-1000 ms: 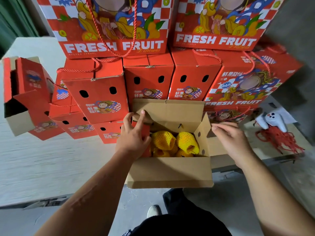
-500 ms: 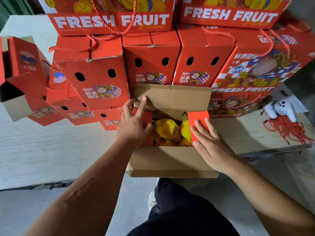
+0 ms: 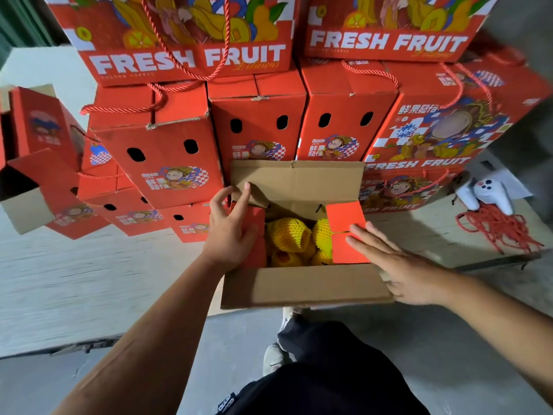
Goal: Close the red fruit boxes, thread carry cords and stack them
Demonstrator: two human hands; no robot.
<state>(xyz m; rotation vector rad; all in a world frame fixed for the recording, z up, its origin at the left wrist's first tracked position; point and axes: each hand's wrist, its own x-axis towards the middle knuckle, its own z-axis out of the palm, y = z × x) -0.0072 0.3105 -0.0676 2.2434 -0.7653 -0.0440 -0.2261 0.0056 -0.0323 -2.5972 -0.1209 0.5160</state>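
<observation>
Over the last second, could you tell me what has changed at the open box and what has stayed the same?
The right hand has swung the right side flap inward from upright to nearly flat over the netted yellow fruit, pressing it with straight fingers. The left hand still presses the left side flap down. The far flap and near flap stay open, and the stacked red boxes are unmoved.

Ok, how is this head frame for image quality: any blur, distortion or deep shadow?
Head view: wide-angle bending bows the stacked boxes outward; the table at left is streaked with motion blur; the open box and both hands, left and right, stay fairly sharp; light is soft, no glare; the fruit lies partly in shade.
</observation>
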